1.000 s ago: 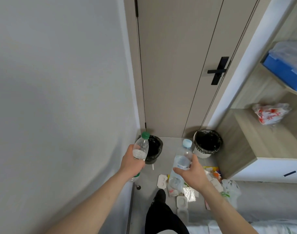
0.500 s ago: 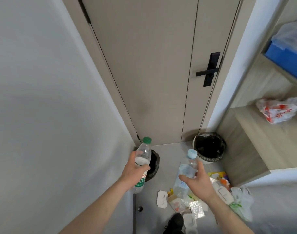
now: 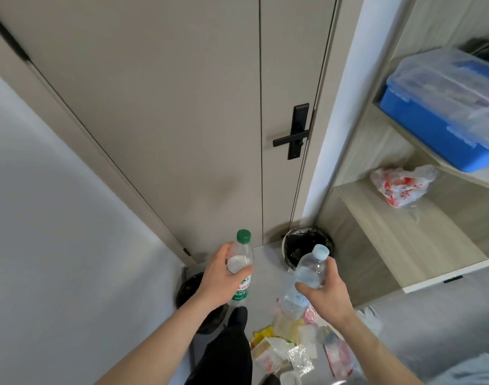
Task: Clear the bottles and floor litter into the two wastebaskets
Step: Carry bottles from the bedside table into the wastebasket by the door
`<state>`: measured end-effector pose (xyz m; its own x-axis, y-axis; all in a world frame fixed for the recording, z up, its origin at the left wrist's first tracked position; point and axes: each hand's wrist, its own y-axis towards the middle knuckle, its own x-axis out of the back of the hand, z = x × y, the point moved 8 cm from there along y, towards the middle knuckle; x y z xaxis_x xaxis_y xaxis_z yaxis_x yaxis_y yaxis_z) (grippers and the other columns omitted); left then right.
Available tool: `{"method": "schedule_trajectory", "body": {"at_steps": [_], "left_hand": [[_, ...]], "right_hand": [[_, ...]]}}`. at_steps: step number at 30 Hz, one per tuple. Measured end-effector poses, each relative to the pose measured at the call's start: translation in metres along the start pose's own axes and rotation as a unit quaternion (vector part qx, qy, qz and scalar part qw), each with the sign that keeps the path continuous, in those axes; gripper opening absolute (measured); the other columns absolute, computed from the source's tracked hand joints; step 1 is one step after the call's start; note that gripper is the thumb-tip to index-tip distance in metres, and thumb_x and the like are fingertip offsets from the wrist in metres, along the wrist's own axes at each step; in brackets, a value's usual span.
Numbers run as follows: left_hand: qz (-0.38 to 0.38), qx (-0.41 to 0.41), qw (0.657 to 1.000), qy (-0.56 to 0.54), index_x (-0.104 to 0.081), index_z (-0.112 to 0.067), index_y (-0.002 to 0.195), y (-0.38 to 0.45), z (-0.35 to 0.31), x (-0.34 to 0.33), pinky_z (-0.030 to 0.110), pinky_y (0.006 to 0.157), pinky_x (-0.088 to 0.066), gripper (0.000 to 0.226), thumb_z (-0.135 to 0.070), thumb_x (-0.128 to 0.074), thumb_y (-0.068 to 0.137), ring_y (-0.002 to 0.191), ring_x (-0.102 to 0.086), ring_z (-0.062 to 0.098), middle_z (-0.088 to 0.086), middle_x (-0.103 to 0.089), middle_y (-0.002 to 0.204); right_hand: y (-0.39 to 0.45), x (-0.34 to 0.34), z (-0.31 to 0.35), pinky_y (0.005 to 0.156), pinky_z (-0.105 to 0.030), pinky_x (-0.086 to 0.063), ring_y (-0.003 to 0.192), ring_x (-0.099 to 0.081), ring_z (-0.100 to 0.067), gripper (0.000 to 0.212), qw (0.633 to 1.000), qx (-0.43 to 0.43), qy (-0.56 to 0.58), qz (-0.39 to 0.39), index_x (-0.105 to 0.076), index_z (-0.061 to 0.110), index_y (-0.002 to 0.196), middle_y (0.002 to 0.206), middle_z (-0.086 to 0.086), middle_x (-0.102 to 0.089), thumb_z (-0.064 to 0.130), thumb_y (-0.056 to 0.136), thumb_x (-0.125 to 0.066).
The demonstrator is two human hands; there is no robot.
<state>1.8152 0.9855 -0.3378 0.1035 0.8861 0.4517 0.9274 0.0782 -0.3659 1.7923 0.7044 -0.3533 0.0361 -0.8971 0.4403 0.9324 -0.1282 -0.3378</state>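
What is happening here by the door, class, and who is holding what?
A person stands facing a closed door, holding a clear plastic bottle in each hand. The left hand grips the green-capped bottle; the right hand grips the pale-blue-capped bottle. Two black-lined wastebaskets stand on the floor, one under the left arm, one by the door. Neither bottle is binned yet, and a pile of wrappers lies at the person's feet.
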Motion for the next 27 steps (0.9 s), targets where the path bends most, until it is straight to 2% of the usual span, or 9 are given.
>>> {"method": "schedule_trajectory", "body": {"at_steps": [2,6,9,11,13,16,19,23,27], "left_hand": [[0.032,-0.013,0.999,0.016,-0.047,-0.044,0.13,0.029,-0.015,-0.014,0.036,0.094,-0.055,0.063,-0.045,-0.08,0.077,0.107,-0.063,0.006,-0.015,-0.062,0.119],[0.081,-0.042,0.994,0.067,-0.051,-0.042,0.123,0.1,-0.04,-0.051,0.032,0.092,-0.054,0.057,-0.048,-0.08,0.073,0.105,-0.061,0.001,-0.019,-0.061,0.115],[0.104,-0.056,0.988,0.102,-0.053,-0.034,0.127,0.146,-0.048,-0.08,0.027,0.093,-0.049,0.063,-0.048,-0.081,0.073,0.109,-0.056,0.005,-0.014,-0.051,0.12],[0.141,-0.056,0.978,0.14,-0.052,-0.032,0.129,0.187,-0.048,-0.106,0.032,0.098,-0.051,0.067,-0.05,-0.08,0.072,0.109,-0.055,0.009,-0.012,-0.049,0.119],[0.173,-0.062,0.968,0.173,-0.049,-0.035,0.135,0.226,-0.047,-0.132,0.037,0.1,-0.052,0.074,-0.055,-0.077,0.069,0.112,-0.055,0.011,-0.014,-0.048,0.12],[0.213,-0.074,0.952,0.206,-0.043,-0.04,0.141,0.272,-0.044,-0.172,0.033,0.101,-0.049,0.077,-0.046,-0.078,0.073,0.116,-0.055,0.012,-0.014,-0.049,0.126],[0.226,-0.092,0.937,0.252,-0.046,-0.036,0.133,0.31,-0.028,-0.208,0.026,0.092,-0.047,0.068,-0.045,-0.077,0.073,0.115,-0.057,0.013,-0.01,-0.054,0.129],[0.218,-0.086,0.931,0.281,-0.046,-0.034,0.115,0.356,0.008,-0.261,0.035,0.087,-0.053,0.057,-0.049,-0.075,0.068,0.105,-0.056,0.013,-0.013,-0.052,0.112],[0.198,-0.099,0.932,0.286,-0.042,-0.041,0.115,0.397,0.05,-0.307,0.036,0.084,-0.053,0.058,-0.033,-0.075,0.068,0.105,-0.057,0.018,-0.011,-0.057,0.107]], "right_hand": [[0.019,0.01,-0.002,0.062,-0.014,-0.046,0.09,-0.066,-0.01,0.059,1.0,-0.01,0.003,-0.013,-0.042,0.034,0.119,0.105,0.008,-0.064,0.017,0.079,-0.082],[0.064,0.029,-0.013,0.073,-0.025,-0.048,0.097,-0.063,-0.009,0.06,0.997,-0.047,0.014,-0.054,-0.042,0.039,0.119,0.108,0.013,-0.061,0.023,0.077,-0.082],[0.092,0.039,-0.024,0.073,-0.024,-0.044,0.099,-0.057,-0.008,0.059,0.993,-0.072,-0.003,-0.09,-0.046,0.034,0.116,0.108,0.012,-0.056,0.027,0.071,-0.084],[0.12,0.044,-0.039,0.074,-0.026,-0.042,0.098,-0.053,-0.009,0.058,0.987,-0.103,-0.009,-0.124,-0.048,0.03,0.113,0.106,0.01,-0.052,0.027,0.068,-0.084],[0.147,0.046,-0.053,0.078,-0.031,-0.044,0.099,-0.054,-0.017,0.057,0.982,-0.122,-0.017,-0.143,-0.048,0.028,0.111,0.103,0.01,-0.05,0.025,0.068,-0.084],[0.183,0.046,-0.082,0.084,-0.036,-0.048,0.102,-0.055,-0.017,0.06,0.976,-0.155,-0.007,-0.156,-0.047,0.032,0.116,0.107,0.012,-0.052,0.023,0.068,-0.082],[0.208,0.042,-0.113,0.086,-0.037,-0.05,0.107,-0.055,-0.015,0.066,0.968,-0.181,0.006,-0.172,-0.045,0.037,0.122,0.114,0.014,-0.054,0.023,0.068,-0.08],[0.242,0.03,-0.175,0.086,-0.04,-0.05,0.107,-0.057,-0.018,0.066,0.959,-0.221,0.021,-0.175,-0.047,0.036,0.126,0.116,0.01,-0.055,0.028,0.069,-0.079],[0.269,0.014,-0.243,0.093,-0.046,-0.052,0.106,-0.06,-0.017,0.055,0.947,-0.251,0.056,-0.191,-0.05,0.036,0.12,0.114,0.01,-0.06,0.034,0.071,-0.074]]}}
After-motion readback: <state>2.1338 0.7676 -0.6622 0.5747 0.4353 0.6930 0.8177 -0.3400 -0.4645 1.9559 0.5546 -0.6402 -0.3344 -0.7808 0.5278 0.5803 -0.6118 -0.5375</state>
